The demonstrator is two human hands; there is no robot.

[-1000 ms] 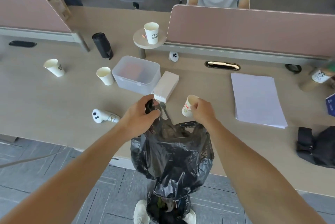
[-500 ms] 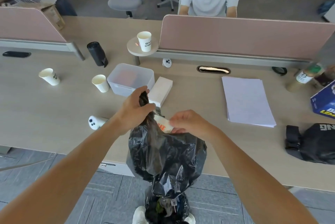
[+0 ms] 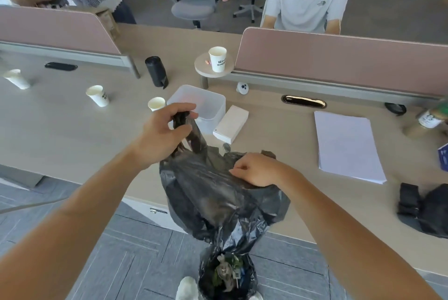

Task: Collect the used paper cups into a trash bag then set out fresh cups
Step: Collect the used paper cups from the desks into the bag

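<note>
The left fingers point(image 3: 180, 108) are curled tight round the twisted handle of the bag point(image 3: 218, 193), and the left hand point(image 3: 162, 137) holds that handle up above the tabletop point(image 3: 72, 134). The right fingers point(image 3: 246, 162) bend down over the bag's rim on its 3 o'clock side, tips buried in the black folds. Whether they pinch the plastic or something inside, I cannot tell. The right hand point(image 3: 260, 170) lies knuckles-up on the bag's mouth. The bag hangs off the tabletop's near edge, its lower part drooping toward the floor at 6 o'clock. At 12 o'clock from the left hand stands the near cup point(image 3: 156, 103), upright, its lower half hidden behind the fingers. Just beside it at 3 o'clock sits a clear tub point(image 3: 206, 100), partly blocked by the raised handle, with a white box point(image 3: 231, 123) close against the tub's right side. A second cup point(image 3: 98, 96) stands at 10 o'clock, and a far cup point(image 3: 17, 79), blurred, lies farther out the same way. A black roll point(image 3: 156, 71) stands at 12 o'clock beyond the near cup. The shelf cup point(image 3: 217, 59) stands on a small round shelf point(image 3: 201, 69) at 1 o'clock, beside a pink divider point(image 3: 339, 64). From the right hand, a paper stack point(image 3: 346, 144) lies at 2 o'clock and a dark pouch point(image 3: 426, 210) at 4 o'clock.
</note>
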